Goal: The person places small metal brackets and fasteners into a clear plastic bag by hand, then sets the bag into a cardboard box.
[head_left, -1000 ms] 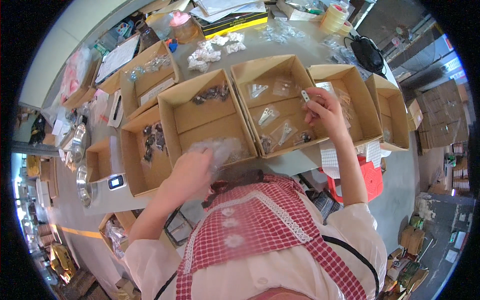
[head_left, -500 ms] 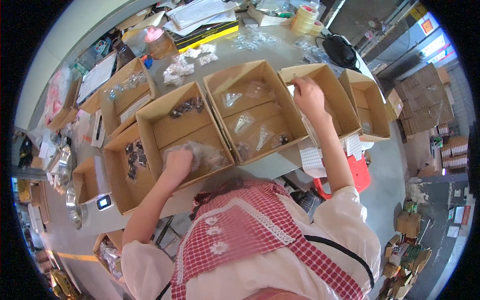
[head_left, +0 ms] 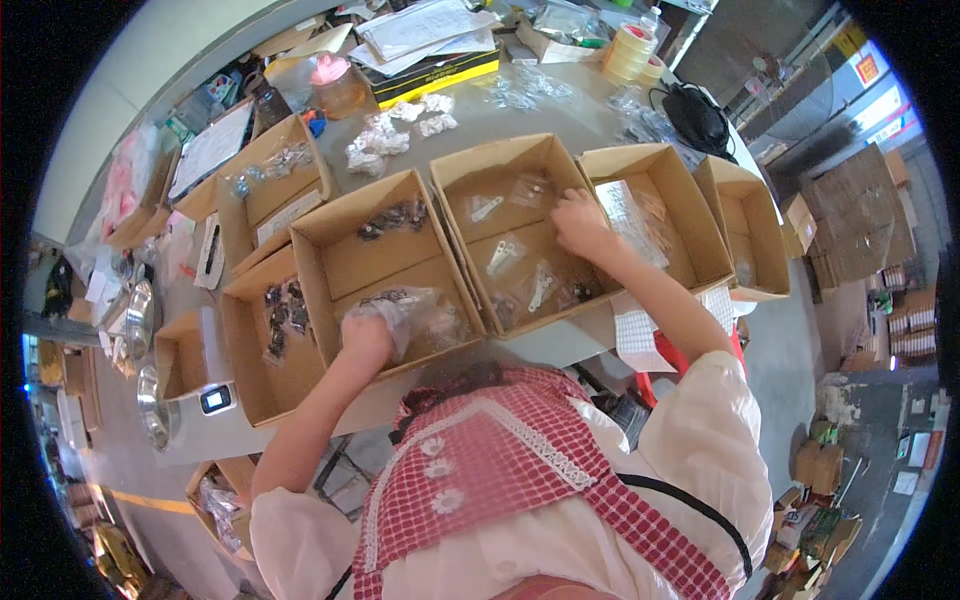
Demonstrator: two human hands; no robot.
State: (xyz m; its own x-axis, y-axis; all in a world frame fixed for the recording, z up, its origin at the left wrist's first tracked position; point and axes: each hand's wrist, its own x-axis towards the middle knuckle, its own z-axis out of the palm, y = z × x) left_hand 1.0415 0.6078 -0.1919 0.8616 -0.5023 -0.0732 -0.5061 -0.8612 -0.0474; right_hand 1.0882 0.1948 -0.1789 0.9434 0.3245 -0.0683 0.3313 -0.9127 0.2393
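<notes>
My left hand (head_left: 366,342) is closed on the edge of a clear plastic bag (head_left: 408,312) at the near side of an open cardboard box (head_left: 345,262). Bags of small dark parts (head_left: 392,219) lie at that box's far end. Over the right side of the neighbouring middle box (head_left: 522,238) is my right hand (head_left: 584,224), its fingers drawn together; whatever they hold is hidden. In the middle box lie small clear bags with white link-shaped parts (head_left: 542,287). Beside my right wrist, the box to the right (head_left: 690,215) contains flat white packets (head_left: 626,212) and tan strips (head_left: 655,222).
Left of the boxes stand another box with dark parts (head_left: 287,308) and a small box (head_left: 182,372). Metal bowls (head_left: 150,405) sit at the table's left edge. Behind are white bundles (head_left: 380,140), a pink-lidded jar (head_left: 337,88), tape rolls (head_left: 630,52) and a black pouch (head_left: 692,118).
My right hand has moved left from the right-hand box to the middle box. My left hand has raised the clear bag slightly. The whole view has shifted a little.
</notes>
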